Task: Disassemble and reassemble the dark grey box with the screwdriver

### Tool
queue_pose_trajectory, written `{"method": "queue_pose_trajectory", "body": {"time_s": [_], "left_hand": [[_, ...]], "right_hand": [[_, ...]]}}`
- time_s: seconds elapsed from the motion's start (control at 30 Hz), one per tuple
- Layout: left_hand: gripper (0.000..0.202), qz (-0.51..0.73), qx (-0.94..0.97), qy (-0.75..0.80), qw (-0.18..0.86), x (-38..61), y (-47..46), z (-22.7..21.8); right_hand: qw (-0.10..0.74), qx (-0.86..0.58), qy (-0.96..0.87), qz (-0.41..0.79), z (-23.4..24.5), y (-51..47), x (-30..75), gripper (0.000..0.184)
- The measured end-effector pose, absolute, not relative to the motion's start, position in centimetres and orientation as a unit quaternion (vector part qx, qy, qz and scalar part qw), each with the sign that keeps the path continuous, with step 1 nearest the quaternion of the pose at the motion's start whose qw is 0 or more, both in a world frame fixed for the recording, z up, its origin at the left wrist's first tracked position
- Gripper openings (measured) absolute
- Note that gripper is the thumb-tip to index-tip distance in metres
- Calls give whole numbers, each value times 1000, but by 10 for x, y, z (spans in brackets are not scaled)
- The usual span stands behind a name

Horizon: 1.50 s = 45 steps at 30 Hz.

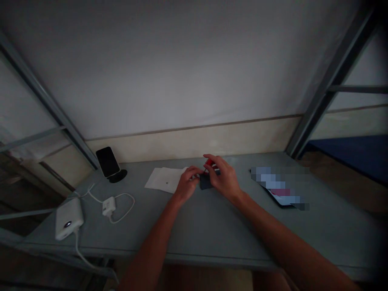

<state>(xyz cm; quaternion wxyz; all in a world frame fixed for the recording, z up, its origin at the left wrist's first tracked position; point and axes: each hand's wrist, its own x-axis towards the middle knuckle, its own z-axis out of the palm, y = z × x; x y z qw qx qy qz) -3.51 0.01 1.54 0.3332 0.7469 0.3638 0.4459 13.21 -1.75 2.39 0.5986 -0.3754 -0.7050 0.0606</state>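
Note:
A small dark rectangular object (206,182) lies on the grey desk between my hands; its exact kind is unclear. My right hand (226,178) is closed around a small screwdriver with a red handle (209,161). Its thin shaft slants down and left toward the dark object's upper left edge. At that object's left side, my left hand (187,184) has its fingers curled, with the fingertips close to the screwdriver's tip and gripping the edge. Just left of this hand, white paper sheets (160,180) lie flat, with a tiny dark speck (166,183) on them.
A phone-like device (108,161) leans on a round black stand at the back left. Nearer are a white adapter (108,206) with a looped cable and a white power bank (69,218). A blurred-out flat device (275,188) lies right. Metal posts (330,81) frame the desk.

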Motion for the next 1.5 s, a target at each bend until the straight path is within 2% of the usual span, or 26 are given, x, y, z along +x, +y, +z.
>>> {"method": "queue_pose_trajectory", "body": {"time_s": [0.4,0.53,0.73,0.9,1.07,1.23,1.4,1.5], "left_hand": [[32,420,773,368,300,-34,-2,10],[28,417,774,363,309,-32,-1,5],[28,434,754,373,321,-30,0,4],[22,441,748,374,326,-30,0,1],[23,454,737,371,338,-29,-2,0],[23,459,726,385,338,-28,-2,0],[22,459,731,383,329,-28,-1,-3],[22,452,733,392,323,-28,-1,-3]], "right_hand": [[581,-320,-735,138,38,-21,133,29],[582,-344,-716,175,35,-18,131,24],[621,-365,-685,113,28,-15,128,21],[617,-334,-700,136,29,-18,126,34],[620,-342,-698,106,32,-16,129,25],[608,-326,-710,140,36,-16,133,35],[622,-345,-696,103,35,-16,131,22],[611,-342,-707,103,36,-18,129,28]]}}
